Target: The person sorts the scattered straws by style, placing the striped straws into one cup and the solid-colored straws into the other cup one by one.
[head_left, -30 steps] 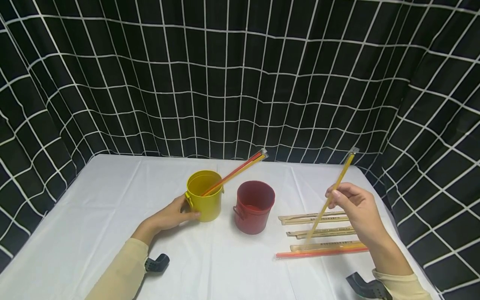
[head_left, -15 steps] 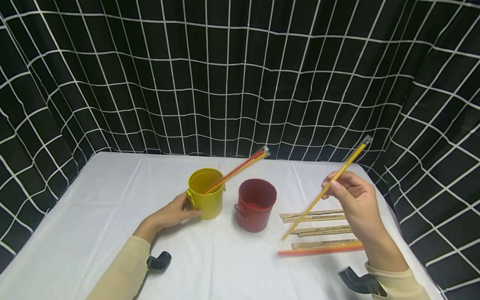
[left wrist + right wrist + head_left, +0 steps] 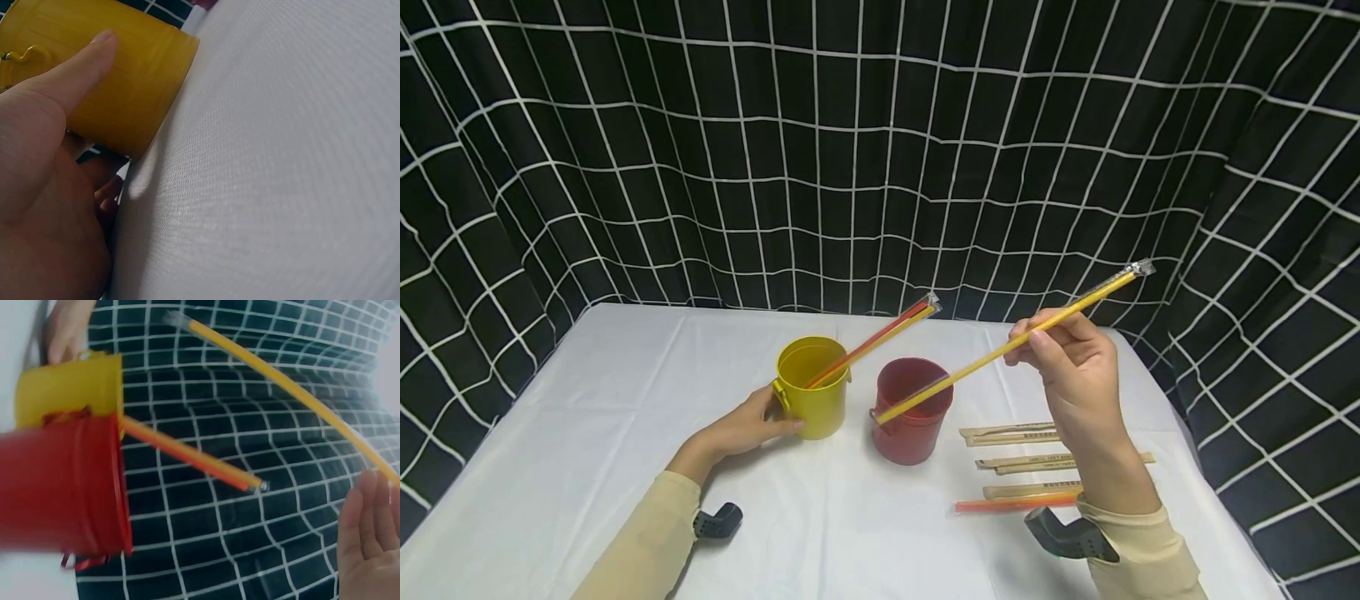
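Observation:
My left hand (image 3: 741, 429) grips the lower side of a small yellow bucket (image 3: 822, 414); in the left wrist view its thumb (image 3: 94, 65) lies along the bucket wall. An orange-red straw and a yellow one (image 3: 887, 335) lean inside that bucket, wrapped tops sticking out to the right. My right hand (image 3: 1086, 375) pinches a yellow straw (image 3: 981, 362) in a clear wrapper, held aslant with its lower end overlapping the red bucket (image 3: 907, 443) in the head view. From the right wrist, this straw (image 3: 287, 384) is seen above the red bucket (image 3: 50, 487), apart from it.
Several paper-wrapped straws (image 3: 1026, 464) lie in a row at the right of the white-covered table (image 3: 587, 450). Nearest me among them is an orange-red straw (image 3: 1000, 505). A black curtain with a white grid (image 3: 865, 167) hangs behind the table.
My right hand has moved left, swinging the yellow straw's lower end from over the wrapped straws to the red bucket and tilting it flatter. My left hand stays on the yellow bucket.

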Demonstrator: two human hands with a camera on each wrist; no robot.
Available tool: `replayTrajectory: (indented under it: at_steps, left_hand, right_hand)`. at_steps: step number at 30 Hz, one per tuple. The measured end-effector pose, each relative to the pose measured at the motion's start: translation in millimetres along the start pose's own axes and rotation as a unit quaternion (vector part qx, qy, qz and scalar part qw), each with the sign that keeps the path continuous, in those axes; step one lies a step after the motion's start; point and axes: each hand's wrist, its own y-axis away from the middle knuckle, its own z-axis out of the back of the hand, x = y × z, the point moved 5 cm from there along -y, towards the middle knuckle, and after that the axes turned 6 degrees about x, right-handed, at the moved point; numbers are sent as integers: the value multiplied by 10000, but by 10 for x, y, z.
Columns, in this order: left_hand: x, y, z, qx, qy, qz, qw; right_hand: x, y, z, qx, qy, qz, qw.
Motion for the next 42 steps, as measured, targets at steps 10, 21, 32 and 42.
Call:
replayTrajectory:
  at_steps: [10,21,32,42]
  left_hand:
    - [-43,25,26,-6,-69,53,10000]
    - [2,-2,11,-59,-102,77,9999]
    - [-12,-4,-4,-35,-36,19,10000]
    - [26,-5,-5,-74,-90,94,9999]
  right_hand:
    - [-103,-80,-173,-377,-197,117,9990]
    - [-252,-27,-256,-608,945,-201,9935]
    - [-441,8,-363,-156,1238,-545,9907]
    - [-637,72,-471,173,1321,-1214,9836]
